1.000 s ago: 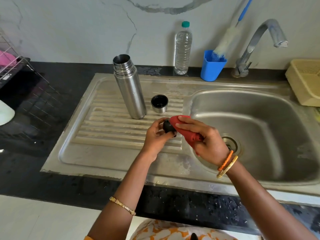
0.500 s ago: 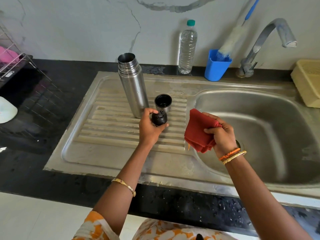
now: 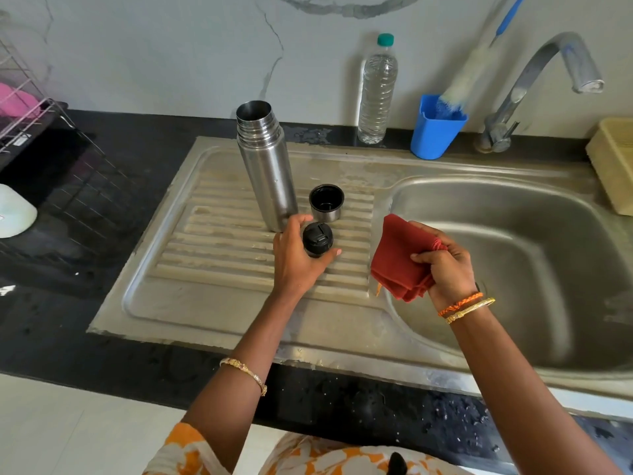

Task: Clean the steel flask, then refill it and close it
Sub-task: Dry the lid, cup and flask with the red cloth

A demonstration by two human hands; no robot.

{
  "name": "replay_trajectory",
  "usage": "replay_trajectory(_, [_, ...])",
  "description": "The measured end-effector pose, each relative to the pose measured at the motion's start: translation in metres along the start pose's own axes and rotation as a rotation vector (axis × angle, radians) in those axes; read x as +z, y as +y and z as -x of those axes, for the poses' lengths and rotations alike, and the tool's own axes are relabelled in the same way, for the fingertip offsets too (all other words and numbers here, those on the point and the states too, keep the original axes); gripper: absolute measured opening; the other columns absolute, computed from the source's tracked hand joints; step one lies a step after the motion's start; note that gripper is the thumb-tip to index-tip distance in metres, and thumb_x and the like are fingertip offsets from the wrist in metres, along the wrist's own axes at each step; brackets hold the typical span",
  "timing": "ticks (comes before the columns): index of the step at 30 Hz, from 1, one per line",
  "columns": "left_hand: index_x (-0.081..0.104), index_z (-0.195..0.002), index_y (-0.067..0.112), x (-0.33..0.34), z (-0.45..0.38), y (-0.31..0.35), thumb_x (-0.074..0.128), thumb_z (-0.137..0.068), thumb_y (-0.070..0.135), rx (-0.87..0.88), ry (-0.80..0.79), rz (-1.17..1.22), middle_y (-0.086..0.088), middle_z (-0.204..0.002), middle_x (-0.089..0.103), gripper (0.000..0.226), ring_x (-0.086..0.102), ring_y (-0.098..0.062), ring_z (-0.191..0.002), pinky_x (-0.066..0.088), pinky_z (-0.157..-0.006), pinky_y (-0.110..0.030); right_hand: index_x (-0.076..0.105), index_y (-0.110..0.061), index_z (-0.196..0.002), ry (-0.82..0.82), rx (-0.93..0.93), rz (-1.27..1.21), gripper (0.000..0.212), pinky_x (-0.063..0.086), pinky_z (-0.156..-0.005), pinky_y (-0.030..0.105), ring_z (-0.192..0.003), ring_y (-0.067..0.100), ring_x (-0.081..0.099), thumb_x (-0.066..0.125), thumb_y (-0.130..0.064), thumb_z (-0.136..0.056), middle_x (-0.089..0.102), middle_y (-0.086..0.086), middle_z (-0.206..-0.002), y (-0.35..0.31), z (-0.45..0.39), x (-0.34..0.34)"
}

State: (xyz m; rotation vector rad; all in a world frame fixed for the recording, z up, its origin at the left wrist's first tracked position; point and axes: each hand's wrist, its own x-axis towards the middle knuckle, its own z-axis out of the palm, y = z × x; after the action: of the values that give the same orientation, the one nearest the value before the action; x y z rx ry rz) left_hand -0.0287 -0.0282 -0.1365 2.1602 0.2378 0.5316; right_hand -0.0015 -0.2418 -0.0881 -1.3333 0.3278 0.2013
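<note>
Flask [image 3: 269,173]: hard, shiny, maybe slippery; I would grab its middle.
Left hand [image 3: 295,260]: I hold the black stopper [image 3: 317,238].
Right hand [image 3: 447,269]: I pinch the soft red cloth [image 3: 399,260].

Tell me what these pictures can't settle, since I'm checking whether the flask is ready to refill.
- Inside of the steel flask, head view: too dark to judge whether it is clean or dry.
- Underside of the black stopper: covered by the left hand.
- Yellow basket: cut off by the right edge.
- Brush handle: cut off by the top edge.
</note>
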Motion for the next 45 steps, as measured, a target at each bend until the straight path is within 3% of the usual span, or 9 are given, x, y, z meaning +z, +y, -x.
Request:
replay_trajectory(4, [0.052, -0.116, 0.005, -0.015, 0.003, 0.018, 0.076, -0.077, 0.030, 0.044, 0.307, 0.073, -0.005, -0.110, 0.057, 0.052, 0.057, -0.018, -0.103, 0.050, -0.090, -0.035, 0.069, -0.015, -0.103, 0.006, 0.017, -0.044, 0.055, 0.050, -0.048, 0.020, -0.083, 0.023, 0.060, 0.043, 0.021, -0.070, 0.066, 0.006, -0.099, -0.005, -0.004, 0.001])
replay_trajectory(7, [0.046, -0.124, 0.002, -0.030, -0.014, 0.034, 0.081, -0.071, 0.031, -0.044, 0.447, 0.061, -0.010, -0.119, 0.048, 0.070, 0.050, -0.018, -0.110, 0.041, -0.094, -0.014, 0.068, -0.014, -0.105, 0.004, 0.029, -0.065, 0.056, 0.055, -0.056, 0.023, -0.091, 0.026, 0.060, 0.043, 0.021, -0.069, 0.066, 0.007, -0.100, -0.011, -0.006, 0.006])
replay_trajectory(13, [0.015, -0.150, 0.015, -0.053, -0.078, 0.033, 0.090, -0.056, 0.045, -0.183, 0.230, 0.080, -0.006, -0.149, 0.033, 0.124, 0.040, -0.019, -0.132, 0.035, -0.109, -0.036, 0.069, -0.018, -0.099, -0.030, 0.028, -0.041, 0.054, 0.054, -0.053, 0.024, -0.090, 0.029, 0.060, 0.043, 0.020, -0.070, 0.067, 0.009, -0.099, -0.021, -0.004, 0.019])
replay_trajectory(17, [0.025, -0.145, 0.019, -0.052, -0.088, 0.026, 0.092, -0.059, 0.029, -0.189, 0.178, 0.194, 0.001, -0.131, 0.054, 0.109, 0.056, -0.009, -0.108, 0.045, -0.088, -0.018, 0.068, -0.016, -0.101, -0.031, 0.080, -0.010, 0.052, 0.048, -0.044, 0.024, -0.079, 0.029, 0.058, 0.043, 0.019, -0.073, 0.065, 0.010, -0.091, -0.021, 0.004, 0.022])
replay_trajectory(21, [0.044, -0.126, 0.019, -0.056, -0.091, 0.021, 0.090, -0.063, 0.022, -0.224, 0.207, 0.237, 0.004, -0.113, 0.061, 0.078, 0.060, -0.008, -0.096, 0.053, -0.087, -0.025, 0.067, -0.014, -0.106, -0.001, 0.121, 0.005, 0.050, 0.044, -0.050, 0.030, -0.077, 0.030, 0.057, 0.045, 0.017, -0.073, 0.064, 0.014, -0.094, -0.016, 0.011, 0.022])
replay_trajectory(28, [0.052, -0.115, 0.021, -0.077, -0.084, 0.039, 0.091, -0.058, 0.032, -0.131, 0.188, 0.172, 0.011, -0.102, 0.062, 0.070, 0.061, -0.002, -0.087, 0.048, -0.072, -0.014, 0.065, -0.012, -0.102, 0.053, 0.124, -0.005, 0.044, 0.042, -0.035, 0.020, -0.067, 0.027, 0.056, 0.045, 0.017, -0.075, 0.062, 0.009, -0.080, -0.020, 0.024, 0.028])
replay_trajectory(31, [0.050, -0.112, 0.031, -0.097, -0.082, 0.063, 0.089, -0.060, 0.038, -0.075, 0.062, 0.119, 0.024, -0.093, 0.058, 0.065, 0.057, 0.011, -0.081, 0.045, -0.067, -0.010, 0.066, -0.011, -0.097, 0.083, 0.111, -0.042, 0.042, 0.049, -0.041, 0.024, -0.067, 0.028, 0.059, 0.046, 0.018, -0.074, 0.063, 0.010, -0.079, -0.020, 0.028, 0.026])
replay_trajectory(40, [0.063, -0.103, 0.028, -0.031, -0.030, 0.106, 0.081, -0.060, 0.053, -0.287, -0.627, 0.119, 0.005, -0.100, 0.071, 0.053, 0.068, -0.009, -0.085, 0.057, -0.079, -0.032, 0.064, -0.024, -0.086, 0.332, -0.096, -0.048, 0.044, 0.047, -0.040, 0.020, -0.067, 0.020, 0.057, 0.049, 0.015, -0.074, 0.061, 0.005, -0.084, -0.022, 0.057, -0.010])
replay_trajectory(45, [0.060, -0.114, 0.020, 0.033, 0.007, 0.119, 0.081, -0.074, 0.032, -0.324, -0.797, 0.305, 0.002, -0.101, 0.070, 0.047, 0.065, -0.004, -0.081, 0.050, -0.064, -0.017, 0.058, -0.011, -0.123, 0.353, -0.526, 0.261, 0.057, 0.047, -0.080, 0.008, -0.094, -0.008, 0.059, 0.046, 0.019, -0.076, 0.063, 0.001, -0.112, -0.042, 0.065, -0.033])
